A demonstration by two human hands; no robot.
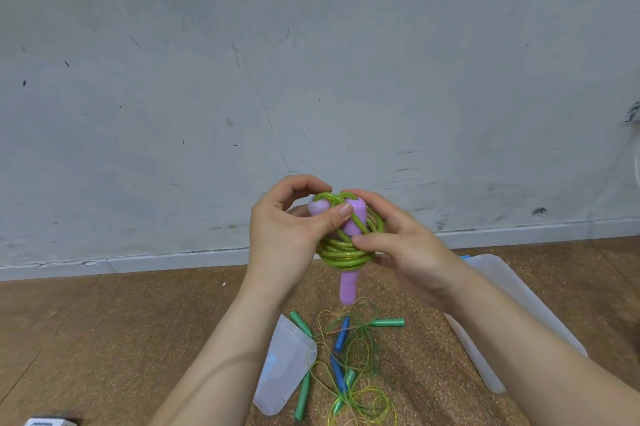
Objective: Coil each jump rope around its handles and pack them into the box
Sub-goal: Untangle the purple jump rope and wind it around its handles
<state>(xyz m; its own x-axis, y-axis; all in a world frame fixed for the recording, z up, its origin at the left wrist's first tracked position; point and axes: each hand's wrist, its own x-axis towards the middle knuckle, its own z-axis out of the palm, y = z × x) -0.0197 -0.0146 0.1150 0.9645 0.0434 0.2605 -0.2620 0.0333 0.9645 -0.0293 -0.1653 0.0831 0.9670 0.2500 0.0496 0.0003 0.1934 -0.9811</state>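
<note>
Green jump rope (341, 254), coiled round its purple handles (348, 287) — upright in mid-air between both hands. Left hand (284, 231) grips the handle tops, thumb on the cord; right hand (401, 245) clasps the coil's side, above loose ropes (349, 356).

A single wide-angle view looks out from the person's head, facing forward and tipped downward. It sits near the left hand (284, 228) and right hand (405, 252), whose forearms run in from the bottom edge. The jump rope (341, 252) they hold lies just below the frame's middle. A grey wall (242, 79) straight ahead fills the upper part, the brown floor (104, 321) the lower. Their meeting line slopes up rightward, so the camera is slightly rolled.
</note>
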